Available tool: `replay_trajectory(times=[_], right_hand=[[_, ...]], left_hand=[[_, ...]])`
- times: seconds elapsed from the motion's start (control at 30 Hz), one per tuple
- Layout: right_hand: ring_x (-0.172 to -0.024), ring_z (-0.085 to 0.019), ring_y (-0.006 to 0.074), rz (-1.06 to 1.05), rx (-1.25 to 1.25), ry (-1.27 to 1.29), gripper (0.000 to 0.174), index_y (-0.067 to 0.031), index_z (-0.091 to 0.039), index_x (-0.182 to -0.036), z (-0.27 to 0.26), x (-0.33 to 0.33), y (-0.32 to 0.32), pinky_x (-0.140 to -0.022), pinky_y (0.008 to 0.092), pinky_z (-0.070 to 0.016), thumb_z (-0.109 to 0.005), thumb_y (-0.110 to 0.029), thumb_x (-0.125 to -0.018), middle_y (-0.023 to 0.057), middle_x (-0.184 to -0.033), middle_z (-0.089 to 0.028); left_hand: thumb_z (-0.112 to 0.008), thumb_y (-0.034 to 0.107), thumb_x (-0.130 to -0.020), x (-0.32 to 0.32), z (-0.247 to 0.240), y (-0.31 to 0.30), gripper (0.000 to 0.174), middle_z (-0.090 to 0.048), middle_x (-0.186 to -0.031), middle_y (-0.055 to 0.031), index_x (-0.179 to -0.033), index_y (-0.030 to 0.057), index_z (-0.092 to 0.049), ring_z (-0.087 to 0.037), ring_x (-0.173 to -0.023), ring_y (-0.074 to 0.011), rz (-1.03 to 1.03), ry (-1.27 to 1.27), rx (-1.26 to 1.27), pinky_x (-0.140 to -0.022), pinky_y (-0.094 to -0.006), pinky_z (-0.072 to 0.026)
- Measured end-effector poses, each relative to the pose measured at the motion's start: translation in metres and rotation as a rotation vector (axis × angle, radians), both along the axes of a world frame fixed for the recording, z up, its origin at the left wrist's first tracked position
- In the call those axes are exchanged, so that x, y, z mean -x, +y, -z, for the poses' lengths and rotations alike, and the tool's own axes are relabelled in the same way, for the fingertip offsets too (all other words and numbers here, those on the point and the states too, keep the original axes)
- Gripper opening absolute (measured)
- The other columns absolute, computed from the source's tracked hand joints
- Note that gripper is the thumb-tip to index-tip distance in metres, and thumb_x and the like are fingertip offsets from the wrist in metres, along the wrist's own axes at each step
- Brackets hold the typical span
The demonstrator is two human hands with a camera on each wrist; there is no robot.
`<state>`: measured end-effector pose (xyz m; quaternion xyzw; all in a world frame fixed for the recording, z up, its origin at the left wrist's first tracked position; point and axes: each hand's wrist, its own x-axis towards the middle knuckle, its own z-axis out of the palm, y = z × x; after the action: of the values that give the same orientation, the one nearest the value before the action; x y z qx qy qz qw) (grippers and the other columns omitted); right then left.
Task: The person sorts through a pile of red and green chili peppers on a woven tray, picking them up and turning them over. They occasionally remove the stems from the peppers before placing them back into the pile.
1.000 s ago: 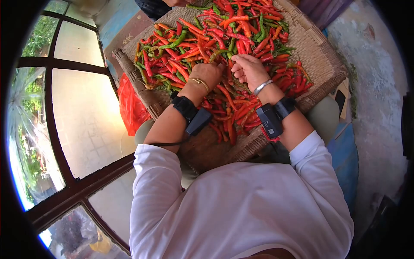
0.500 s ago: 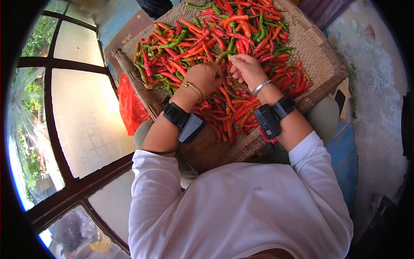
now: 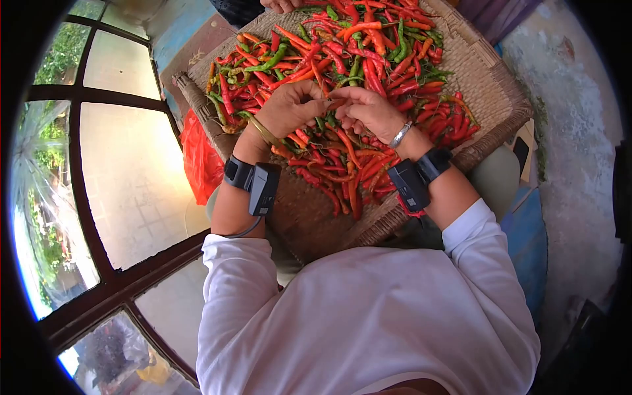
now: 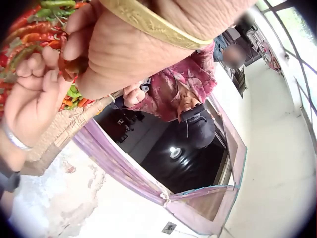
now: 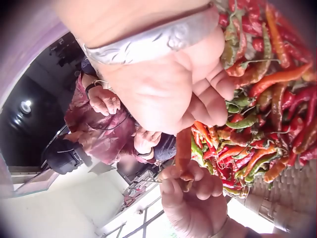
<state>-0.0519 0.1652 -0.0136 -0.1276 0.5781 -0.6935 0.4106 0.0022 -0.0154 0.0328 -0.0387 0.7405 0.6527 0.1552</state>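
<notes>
Over a heap of red, orange and green chili peppers (image 3: 368, 56), both hands meet on one reddish chili pepper (image 5: 183, 148). My left hand (image 3: 289, 108), with a gold bracelet, pinches the stem end of this pepper between thumb and fingertips. From the other side, my right hand (image 3: 375, 113), wearing a silver bangle, holds its other end, partly hidden by the fingers. In the left wrist view the same pepper looks dark red between the hands. Below them more peppers lie piled on the woven tray (image 3: 471, 62).
The tray's raised woven rim (image 3: 497, 135) faces my lap. A red plastic bag (image 3: 199, 158) hangs beside its left side, near framed windows (image 3: 118, 66). Another person's hand (image 3: 282, 5) is at the tray's far edge. A worn wall (image 3: 573, 99) stands to the right.
My left hand has moved left and turned, its wrist swinging outward; a pepper now shows between both hands. My right hand stays nearly in place. The other person's hand has come back into view.
</notes>
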Motion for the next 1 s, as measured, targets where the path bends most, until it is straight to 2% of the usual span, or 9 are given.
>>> replay_trajectory(times=[0.07,0.13,0.23,0.3,0.57,0.77,0.87,0.9,1.0], right_hand=[[-0.051,-0.048,0.0049,-0.033,0.016,0.034,0.022,-0.0017,-0.054,-0.100,-0.002,0.000,0.000,-0.042,0.0180,-0.0373,-0.049,-0.015,-0.083,0.0014,-0.065,-0.054],[-0.045,-0.045,0.0050,-0.266,-0.304,0.168,0.019,-0.0024,-0.057,-0.088,-0.002,0.002,0.000,-0.040,0.0182,-0.0343,-0.050,-0.019,-0.083,0.0000,-0.056,-0.051],[-0.040,-0.042,0.0054,-0.323,-0.474,0.262,0.022,-0.0031,-0.057,-0.079,-0.001,0.000,0.000,-0.038,0.0188,-0.0321,-0.051,-0.024,-0.083,-0.0011,-0.050,-0.047],[-0.040,-0.041,0.0055,-0.323,-0.441,0.208,0.024,-0.0027,-0.057,-0.079,-0.003,0.002,0.002,-0.038,0.0191,-0.0316,-0.051,-0.026,-0.083,-0.0010,-0.049,-0.047],[-0.041,-0.042,0.0053,-0.298,-0.161,0.060,0.027,-0.0016,-0.056,-0.079,0.002,0.003,0.004,-0.037,0.0195,-0.0328,-0.050,-0.028,-0.084,-0.0015,-0.051,-0.048],[-0.043,-0.043,0.0043,-0.436,-0.266,0.137,0.023,-0.0002,-0.056,-0.092,-0.005,-0.003,0.001,-0.040,0.0173,-0.0357,-0.049,-0.021,-0.085,-0.0017,-0.056,-0.050],[-0.046,-0.048,0.0094,-0.070,-0.331,0.170,0.025,0.0028,-0.053,-0.097,0.005,0.001,0.001,-0.043,0.0214,-0.0394,-0.052,-0.017,-0.081,0.0024,-0.059,-0.053],[-0.047,-0.049,0.0096,0.149,-0.274,0.101,0.026,0.0024,-0.053,-0.099,0.004,0.007,0.003,-0.043,0.0216,-0.0396,-0.052,-0.016,-0.081,0.0034,-0.061,-0.053],[-0.048,-0.049,0.0094,0.262,-0.170,-0.001,0.026,0.0017,-0.053,-0.099,0.001,0.010,0.006,-0.044,0.0217,-0.0396,-0.052,-0.016,-0.081,0.0038,-0.062,-0.053]], left_hand=[[-0.058,0.013,-0.080,0.000,-0.002,-0.003,0.009,-0.050,-0.063,0.0048,-0.077,0.0064,-0.053,-0.045,-0.050,-0.0027,-0.034,-0.017,-0.018,-0.043,-0.0165,-0.0336],[-0.057,0.014,-0.080,0.001,0.000,-0.009,0.009,-0.050,-0.063,0.0050,-0.078,0.0061,-0.054,-0.046,-0.051,-0.0027,-0.068,-0.034,-0.036,-0.045,-0.0168,-0.0344],[-0.058,0.016,-0.081,0.007,0.004,-0.018,0.012,-0.053,-0.065,0.0050,-0.084,0.0048,-0.059,-0.046,-0.054,-0.0029,-0.085,0.202,0.100,-0.049,-0.0175,-0.0366],[-0.059,0.015,-0.080,0.008,-0.003,-0.022,0.015,-0.057,-0.067,0.0007,-0.083,0.0009,-0.062,-0.048,-0.056,-0.0052,-0.144,0.123,0.217,-0.051,-0.0199,-0.0393],[-0.062,0.021,-0.078,0.008,0.005,-0.002,0.032,-0.058,-0.069,-0.0003,-0.103,0.0019,-0.052,-0.050,-0.055,-0.0048,-0.194,-0.068,0.065,-0.048,-0.0183,-0.0399],[-0.060,0.018,-0.078,0.015,0.015,-0.004,0.021,-0.057,-0.064,0.0019,-0.094,0.0062,-0.053,-0.050,-0.052,-0.0024,0.100,-0.191,-0.035,-0.046,-0.0144,-0.0374],[-0.058,0.019,-0.080,0.022,0.005,-0.009,0.014,-0.057,-0.065,0.0030,-0.088,0.0072,-0.054,-0.050,-0.053,-0.0021,-0.030,-0.143,0.045,-0.045,-0.0143,-0.0381],[-0.057,0.019,-0.081,0.030,0.002,-0.013,0.018,-0.058,-0.073,-0.0004,-0.093,0.0052,-0.054,-0.052,-0.058,-0.0032,-0.219,0.048,-0.047,-0.049,-0.0153,-0.0415],[-0.056,0.021,-0.082,0.041,0.005,-0.013,0.027,-0.059,-0.086,-0.0057,-0.101,0.0018,-0.052,-0.055,-0.066,-0.0069,-0.402,0.236,-0.371,-0.056,-0.0191,-0.0460]])
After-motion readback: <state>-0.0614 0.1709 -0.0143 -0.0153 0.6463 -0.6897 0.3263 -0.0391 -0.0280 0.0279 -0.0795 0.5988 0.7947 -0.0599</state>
